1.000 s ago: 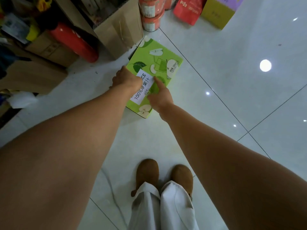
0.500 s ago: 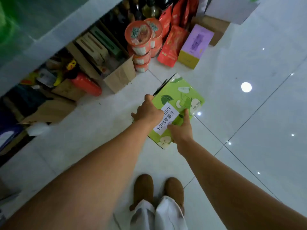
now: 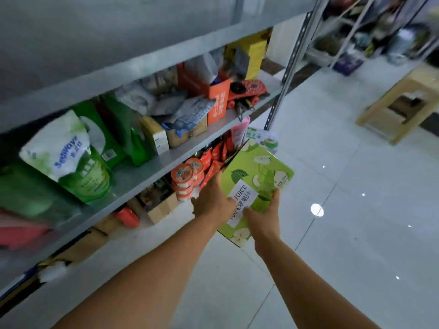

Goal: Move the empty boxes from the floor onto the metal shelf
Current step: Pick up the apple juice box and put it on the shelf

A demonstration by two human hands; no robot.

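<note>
Green box (image 3: 259,176), held off the floor (image 3: 356,245) at centre frame with the left grip (image 3: 213,203) clasping its left edge and the right grip (image 3: 263,217) its near corner, should be lifted level above the shelf (image 3: 142,174) lip, then slid onto bare metal at left.

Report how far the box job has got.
Done: no box on the metal shelf can be confirmed as newly placed; it holds bags and cartons.
In hand: the green juice box is held clear of the floor by the left hand and right hand, beside the shelf.
Left: set it on a shelf board. Another green box behind it may follow.
</note>
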